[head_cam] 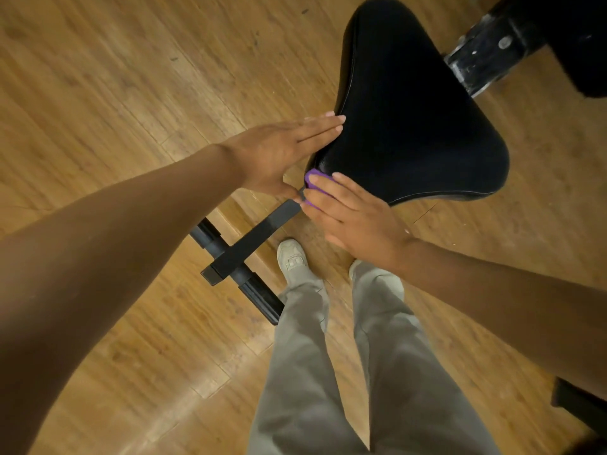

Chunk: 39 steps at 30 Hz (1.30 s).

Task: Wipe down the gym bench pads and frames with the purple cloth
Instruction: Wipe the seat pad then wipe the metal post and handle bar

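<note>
While the left hand [279, 152] lies flat and open against the seat pad [410, 126] edge, the right hand [351, 218] presses the purple cloth [310, 180] under straight fingers at the pad's near corner, whose long axis runs away ahead of it.
</note>
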Available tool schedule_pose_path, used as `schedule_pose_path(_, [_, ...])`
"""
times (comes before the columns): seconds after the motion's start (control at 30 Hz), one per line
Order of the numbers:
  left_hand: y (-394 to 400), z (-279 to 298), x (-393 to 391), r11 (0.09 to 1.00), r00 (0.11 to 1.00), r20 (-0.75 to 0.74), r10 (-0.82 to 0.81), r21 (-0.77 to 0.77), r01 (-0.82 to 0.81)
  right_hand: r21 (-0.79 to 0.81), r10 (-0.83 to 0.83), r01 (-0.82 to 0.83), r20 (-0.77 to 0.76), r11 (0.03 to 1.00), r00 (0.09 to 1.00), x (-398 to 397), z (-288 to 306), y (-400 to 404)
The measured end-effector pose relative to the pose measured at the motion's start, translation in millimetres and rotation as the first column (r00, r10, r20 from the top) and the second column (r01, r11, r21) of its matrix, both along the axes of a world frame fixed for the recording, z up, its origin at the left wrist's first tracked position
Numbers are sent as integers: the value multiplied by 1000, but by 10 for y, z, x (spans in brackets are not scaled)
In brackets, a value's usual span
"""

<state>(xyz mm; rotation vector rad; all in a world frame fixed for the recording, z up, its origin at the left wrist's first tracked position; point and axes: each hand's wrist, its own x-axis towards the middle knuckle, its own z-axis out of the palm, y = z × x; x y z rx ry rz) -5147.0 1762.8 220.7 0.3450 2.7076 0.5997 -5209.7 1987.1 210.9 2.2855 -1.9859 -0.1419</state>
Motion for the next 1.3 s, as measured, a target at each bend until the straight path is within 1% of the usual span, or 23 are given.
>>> schedule_pose_path(0.13, [17,46,-11,1000,999,51,16,15,-17,-110,-67,65,-7,992,998,-39,-105,428])
schedule_pose_path(0.2, [22,63,-15,1000,999,44,18,16,-19,-147,-115,114,5,983,993,12,-149,481])
schedule_pose_path(0.23, [19,62,-13,1000,999,42,17,12,-18,-166,-170,170,17,971,985,72,-179,463])
schedule_pose_path(0.27, [16,56,-6,1000,999,45,17,11,-17,-188,-256,260,45,947,966,158,-206,423])
schedule_pose_path(0.3, [14,42,5,1000,999,48,17,17,-18,-207,-363,378,107,902,925,263,-229,371])
schedule_pose_path(0.33, [13,28,16,999,999,43,20,30,-21,-204,-475,510,198,836,857,371,-239,303])
schedule_pose_path(0.4, [32,-1,45,996,1000,8,26,91,-27,-150,-641,736,397,661,657,559,-224,168])
schedule_pose_path(0.43, [46,-14,59,992,999,-9,34,124,-32,-135,-681,815,483,563,550,627,-204,100])
schedule_pose_path(0.5, [84,-34,86,986,998,-25,63,156,-59,-115,-686,917,630,381,364,739,-157,-40])
schedule_pose_path(0.57, [156,-38,122,979,991,-44,123,170,-114,-73,-639,976,745,204,189,850,-119,-194])
schedule_pose_path(0.6, [208,-37,146,969,985,-53,165,194,-152,-27,-602,995,794,99,82,894,-86,-295])
schedule_pose_path(0.67, [344,-33,180,943,969,-63,241,252,-218,102,-462,986,874,-131,-151,938,-36,-502])
schedule_pose_path(0.7, [421,-37,178,933,962,-70,264,272,-236,170,-369,957,895,-235,-250,936,-3,-592])
schedule_pose_path(0.73, [474,-40,198,924,955,-78,286,287,-253,230,-288,924,903,-304,-320,942,38,-685])
schedule_pose_path(0.77, [524,-41,197,916,950,-86,300,303,-262,273,-224,898,905,-344,-361,926,50,-741])
schedule_pose_path(0.87, [566,-40,163,913,947,-120,298,326,-246,426,-45,822,878,-378,-476,780,54,-683])
schedule_pose_path(0.9, [553,-41,152,922,951,-133,279,312,-227,517,39,757,835,-399,-549,687,16,-607])
schedule_pose_path(0.97, [515,-46,137,941,956,-151,253,268,-207,706,236,583,695,-403,-679,403,-98,-439])
schedule_pose_path(1.0, [514,-47,126,946,955,-164,249,254,-203,763,275,505,627,-403,-729,249,-154,-354])
schedule_pose_path(1.03, [531,-48,115,948,951,-182,249,245,-201,809,327,442,569,-388,-754,123,-195,-285])
schedule_pose_path(1.07, [564,-51,102,949,945,-203,256,237,-207,847,389,399,520,-351,-761,41,-218,-238])
schedule_pose_path(1.13, [647,-65,66,948,930,-238,281,218,-231,877,450,382,479,-292,-754,29,-173,-236])
schedule_pose_path(1.3, [762,-52,-71,953,922,-263,285,180,-243,857,351,439,512,-271,-784,572,41,-513])
